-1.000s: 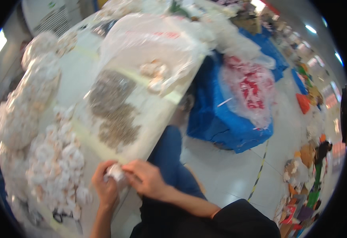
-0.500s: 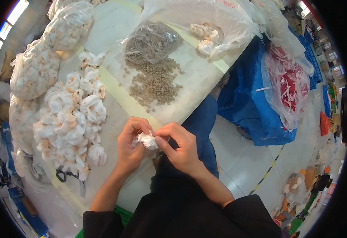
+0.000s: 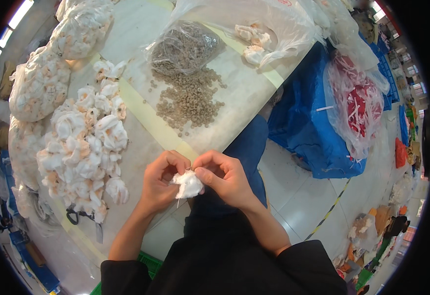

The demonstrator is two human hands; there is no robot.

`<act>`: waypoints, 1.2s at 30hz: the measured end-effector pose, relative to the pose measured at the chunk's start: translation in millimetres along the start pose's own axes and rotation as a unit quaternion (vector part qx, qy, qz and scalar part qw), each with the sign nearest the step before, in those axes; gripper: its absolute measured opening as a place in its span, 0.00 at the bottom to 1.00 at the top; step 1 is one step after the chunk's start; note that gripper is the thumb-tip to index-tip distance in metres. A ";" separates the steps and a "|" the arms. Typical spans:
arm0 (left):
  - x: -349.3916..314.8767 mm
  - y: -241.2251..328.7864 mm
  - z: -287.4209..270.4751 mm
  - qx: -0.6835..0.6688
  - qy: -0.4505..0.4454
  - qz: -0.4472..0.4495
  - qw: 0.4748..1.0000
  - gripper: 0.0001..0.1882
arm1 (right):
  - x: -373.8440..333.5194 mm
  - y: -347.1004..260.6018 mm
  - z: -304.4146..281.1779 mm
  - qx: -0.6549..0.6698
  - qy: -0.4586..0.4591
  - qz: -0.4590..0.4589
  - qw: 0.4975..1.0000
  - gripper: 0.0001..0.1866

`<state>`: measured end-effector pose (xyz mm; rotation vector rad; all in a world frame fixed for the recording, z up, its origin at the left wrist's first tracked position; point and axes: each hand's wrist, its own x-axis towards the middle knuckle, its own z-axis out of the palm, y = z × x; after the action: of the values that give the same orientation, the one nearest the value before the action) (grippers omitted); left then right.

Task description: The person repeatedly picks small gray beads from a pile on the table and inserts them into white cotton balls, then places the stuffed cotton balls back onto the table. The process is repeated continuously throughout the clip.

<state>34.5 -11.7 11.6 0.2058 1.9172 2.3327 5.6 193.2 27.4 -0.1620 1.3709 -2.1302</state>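
Observation:
Both my hands meet at the table's near corner around a small white fluffy fabric piece. My left hand pinches its left side, fingers curled. My right hand grips its upper right edge between thumb and forefinger. A thin thread dangles from its lower side. Left of my hands lies a pile of similar white and peach fabric pieces. Beyond my hands, small grey-brown rings are spread on the table, spilling from a clear plastic bag full of them.
Black-handled scissors lie by the pile's near end. Stuffed clear bags line the left side. A large clear bag holds a few white pieces. Right of the table stands a blue-lined crate with a bag of red material.
The white piece has been turned and spread, showing a broader, smoother face below my fingers. My hands stay close together, both still on it. The view has shifted slightly.

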 end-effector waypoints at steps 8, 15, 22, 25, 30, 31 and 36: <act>14.5 30.5 -14.9 0.233 0.089 0.173 0.953 0.24 | 4.3 -3.8 -2.0 -0.360 0.132 -0.181 0.906 0.07; 4.8 18.8 -2.5 0.293 0.007 0.038 0.955 0.13 | 10.3 3.5 15.8 -0.250 0.051 -0.095 0.962 0.06; 5.5 22.0 3.4 0.289 0.018 0.023 0.957 0.07 | 8.7 2.7 10.4 -0.278 0.059 -0.112 0.952 0.06; 4.9 22.9 5.0 0.279 0.027 0.029 0.960 0.06 | 11.1 12.3 10.0 -0.339 0.087 -0.179 0.920 0.06; 3.3 12.8 8.2 0.313 0.051 0.054 0.947 0.08 | 17.0 14.1 4.8 -0.426 0.109 -0.289 0.850 0.06; 3.2 11.1 9.1 0.315 0.059 0.055 0.946 0.09 | 17.9 14.5 4.4 -0.438 0.111 -0.299 0.841 0.06; 4.5 12.8 11.0 0.325 0.063 0.063 0.942 0.09 | 20.1 16.4 5.1 -0.453 0.118 -0.320 0.824 0.07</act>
<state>32.0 -2.8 26.4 0.2405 2.7537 1.7172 -2.0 173.5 11.4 -0.8573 2.6974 -1.7768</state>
